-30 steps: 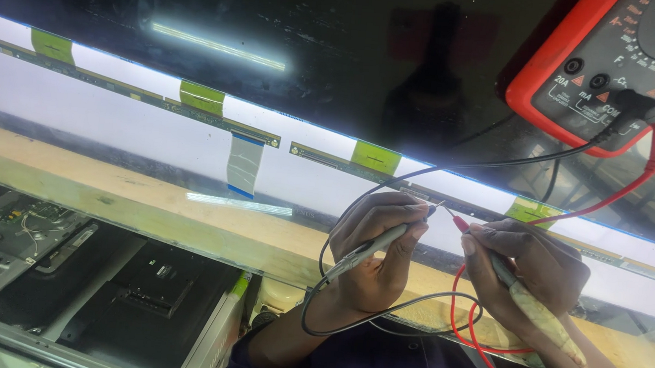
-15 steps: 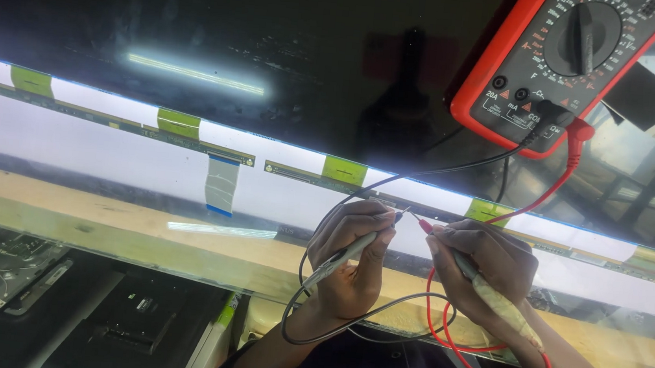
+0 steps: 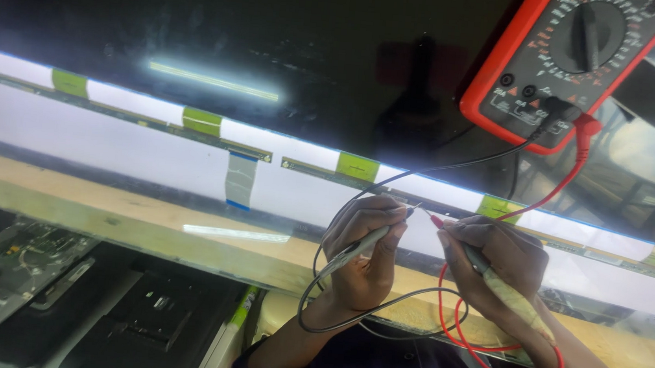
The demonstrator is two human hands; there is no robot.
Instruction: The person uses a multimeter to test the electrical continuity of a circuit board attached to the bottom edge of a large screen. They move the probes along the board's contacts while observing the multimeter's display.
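My left hand (image 3: 363,250) grips a black test probe (image 3: 366,241) with its metal tip pointing up and right. My right hand (image 3: 495,258) grips a red-tipped probe (image 3: 457,241) pointing up and left. The two tips nearly meet over the thin circuit strip (image 3: 321,168) along the lower edge of a dark display panel (image 3: 238,34). A black lead (image 3: 439,174) and a red lead (image 3: 556,188) run up to a red-cased multimeter (image 3: 567,63) lying on the panel at upper right.
Green tape patches (image 3: 202,122) hold the strip. A flat ribbon cable (image 3: 239,180) hangs below it over the white band. A wooden bench edge (image 3: 103,216) runs across. Electronic boards and dark covers (image 3: 57,294) lie at lower left.
The view has shifted so the hands and meter sit lower and further left in frame. Both hands keep holding their probes with the tips close together at the strip.
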